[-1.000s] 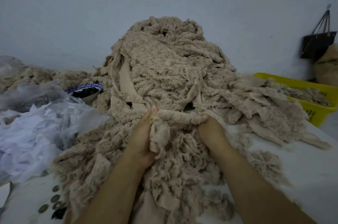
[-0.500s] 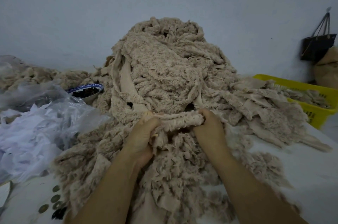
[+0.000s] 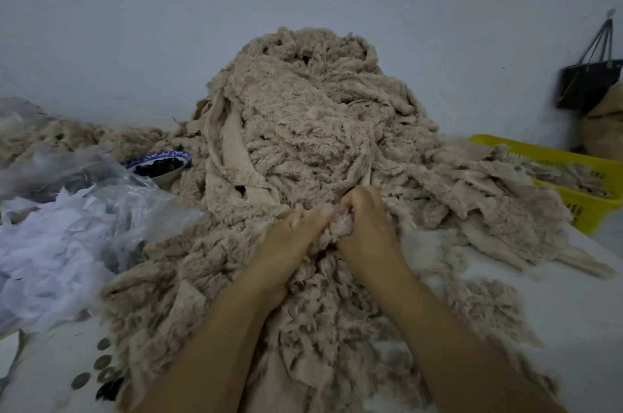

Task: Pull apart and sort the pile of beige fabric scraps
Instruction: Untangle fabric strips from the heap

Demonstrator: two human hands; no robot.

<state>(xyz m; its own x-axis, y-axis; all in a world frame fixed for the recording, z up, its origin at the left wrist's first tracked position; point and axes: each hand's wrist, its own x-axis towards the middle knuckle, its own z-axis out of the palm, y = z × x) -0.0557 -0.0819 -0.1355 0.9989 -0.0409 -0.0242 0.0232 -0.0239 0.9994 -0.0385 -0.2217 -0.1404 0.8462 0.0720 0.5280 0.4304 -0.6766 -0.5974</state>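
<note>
1. Through the head camera I see the big pile (image 3: 313,129) of beige fluff. It sits in the middle of the table (image 3: 556,311) and goes up high against the wall.
2. My left hand (image 3: 290,240) and right hand (image 3: 367,227) are at the front foot of the pile, side by side and almost touching.
3. Both hands have their fingers curled tight round one fluffy scrap (image 3: 328,227). It is bunched up between them.
4. The scrap is so bunched that I cannot tell which way it runs long.
5. This is what matters most: the pile is right behind the scrap, away from me, and the scrap touches it. More fluff hangs down in front, toward me.
6. So I think the next pull should go sideways, left hand to the left and right hand to the right, to tear the scrap open.
7. The yellow basket (image 3: 586,173) with sorted bits is far off to the right. My right hand is the nearer one to it.
8. On the left are a bowl (image 3: 158,165) and a plastic bag (image 3: 84,210), well apart from my hands.
</note>
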